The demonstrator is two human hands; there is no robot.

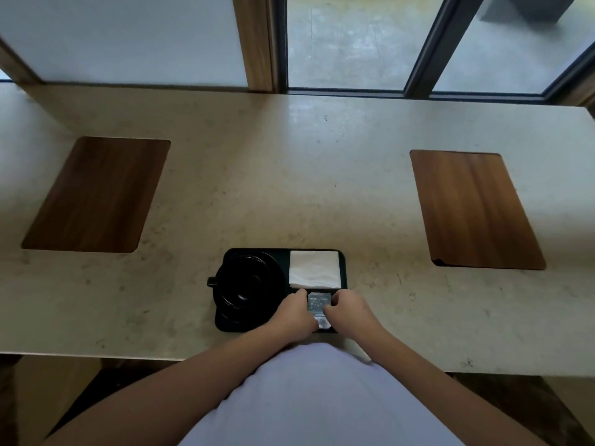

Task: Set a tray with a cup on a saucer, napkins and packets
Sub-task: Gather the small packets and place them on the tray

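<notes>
A black tray [285, 254] lies near the front edge of the stone counter. On its left half a black cup [243, 283] with its handle pointing left sits on a black saucer [225, 317]. White napkins [315, 268] fill the tray's back right corner. In front of them lie grey printed packets [318, 302]. My left hand [293, 312] and my right hand [349, 309] rest on either side of the packets, fingers curled against their edges. The packets' near part is hidden by my hands.
The beige stone counter [289, 188] runs wide left and right. Two wooden insets lie flush in it, one at the left [96, 194] and one at the right [473, 210]. A window with dark frames [418, 59] stands behind the counter.
</notes>
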